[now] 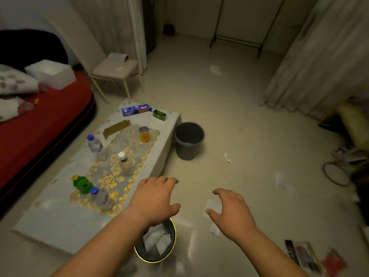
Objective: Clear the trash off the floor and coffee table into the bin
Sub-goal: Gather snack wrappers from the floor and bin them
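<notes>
Left hand [154, 198]: grip released, fingers spread, nothing held; positioned above the bin [156, 243]. Right hand [232, 211]: grip released, fingers curled over a crumpled tissue [212, 204] seen just under it; contact cannot be told. Bin: dark, yellow-rimmed, on the floor [229, 120] beside the table [60, 222], white paper inside. Further tissues are scattered across the floor. Table: plastic bottles, a green bottle [81, 183], a yellow can [144, 134], a blue packet [135, 110], a green box [159, 114]. A grey bucket [188, 139] is placed beside the table's far end.
</notes>
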Demonstrator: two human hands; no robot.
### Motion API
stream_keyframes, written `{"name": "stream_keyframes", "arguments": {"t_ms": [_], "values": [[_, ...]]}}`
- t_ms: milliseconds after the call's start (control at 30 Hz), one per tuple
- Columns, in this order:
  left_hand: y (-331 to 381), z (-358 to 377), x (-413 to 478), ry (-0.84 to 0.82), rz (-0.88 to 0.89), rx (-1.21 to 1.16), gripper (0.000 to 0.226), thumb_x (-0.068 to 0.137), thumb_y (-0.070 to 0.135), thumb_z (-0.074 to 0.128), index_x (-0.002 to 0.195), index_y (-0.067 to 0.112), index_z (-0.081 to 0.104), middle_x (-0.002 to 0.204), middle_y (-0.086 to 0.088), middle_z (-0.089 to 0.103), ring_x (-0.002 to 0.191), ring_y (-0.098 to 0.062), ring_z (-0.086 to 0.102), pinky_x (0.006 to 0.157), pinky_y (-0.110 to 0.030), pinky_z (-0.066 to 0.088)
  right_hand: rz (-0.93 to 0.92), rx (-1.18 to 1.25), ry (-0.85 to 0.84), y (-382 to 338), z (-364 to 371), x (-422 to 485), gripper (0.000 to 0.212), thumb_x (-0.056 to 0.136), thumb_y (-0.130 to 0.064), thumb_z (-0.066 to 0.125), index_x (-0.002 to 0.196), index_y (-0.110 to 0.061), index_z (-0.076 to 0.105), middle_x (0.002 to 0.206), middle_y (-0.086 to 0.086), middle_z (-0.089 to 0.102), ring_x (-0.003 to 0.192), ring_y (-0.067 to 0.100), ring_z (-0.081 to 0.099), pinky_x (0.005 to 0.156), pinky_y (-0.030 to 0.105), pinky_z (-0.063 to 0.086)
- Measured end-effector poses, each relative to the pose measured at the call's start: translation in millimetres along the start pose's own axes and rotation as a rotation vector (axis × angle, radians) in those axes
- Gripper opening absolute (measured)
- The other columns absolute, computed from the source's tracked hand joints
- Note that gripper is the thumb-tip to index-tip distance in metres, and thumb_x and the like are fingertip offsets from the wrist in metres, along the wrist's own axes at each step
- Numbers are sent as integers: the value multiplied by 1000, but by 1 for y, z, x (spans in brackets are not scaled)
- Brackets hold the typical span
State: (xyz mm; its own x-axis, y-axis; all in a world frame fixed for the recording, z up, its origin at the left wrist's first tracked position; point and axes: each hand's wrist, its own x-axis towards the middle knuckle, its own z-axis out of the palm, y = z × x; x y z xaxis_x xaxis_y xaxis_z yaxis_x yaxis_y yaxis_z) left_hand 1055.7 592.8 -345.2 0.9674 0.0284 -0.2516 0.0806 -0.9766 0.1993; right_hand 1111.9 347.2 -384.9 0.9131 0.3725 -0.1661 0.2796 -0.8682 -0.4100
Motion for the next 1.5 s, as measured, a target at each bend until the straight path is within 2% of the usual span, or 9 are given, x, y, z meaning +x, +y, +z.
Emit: {"name": "stream_keyframes", "arguments": {"t_ms": [167,300,467,667,1033,1500], "values": [[88,-20,28,3,117,43,73,80,65,51,145,38,33,140,8,50,130,-21,47,109,-40,35,107,-15,49,68,-62,-27,61,85,-59,60,138,-35,42,139,-9,50,130,18,40,104,33,40],[151,-11,54,-11,144,41,74,79,67,50,145,39,32,141,9,51,130,-21,47,110,-42,36,150,-35,41,134,-87,-35,63,83,-62,58,138,-35,41,138,-9,49,127,18,41,104,34,40],[202,20,93,-78,159,56,74,80,66,51,146,38,31,143,7,49,131,-22,46,111,-43,35,170,-56,-5,204,-89,-25,65,83,-63,57,139,-35,40,138,-7,48,127,18,41,103,34,40],[219,72,151,-153,197,61,74,79,66,50,146,38,32,143,7,50,130,-23,48,110,-43,36,182,-40,-41,252,-55,6,66,82,-63,57,140,-36,39,138,-9,46,127,17,39,103,35,39],[190,227,266,-253,243,99,74,80,63,51,147,37,32,146,7,48,132,-24,46,111,-42,34,244,4,-52,319,85,78,64,82,-61,56,139,-36,40,139,-9,46,127,18,40,104,34,39],[163,555,404,-359,269,126,76,80,60,58,148,36,33,146,4,46,132,-25,45,107,-44,37,262,58,-210,478,382,142,69,83,-63,56,142,-33,37,138,-5,49,125,22,44,103,37,42]]}}
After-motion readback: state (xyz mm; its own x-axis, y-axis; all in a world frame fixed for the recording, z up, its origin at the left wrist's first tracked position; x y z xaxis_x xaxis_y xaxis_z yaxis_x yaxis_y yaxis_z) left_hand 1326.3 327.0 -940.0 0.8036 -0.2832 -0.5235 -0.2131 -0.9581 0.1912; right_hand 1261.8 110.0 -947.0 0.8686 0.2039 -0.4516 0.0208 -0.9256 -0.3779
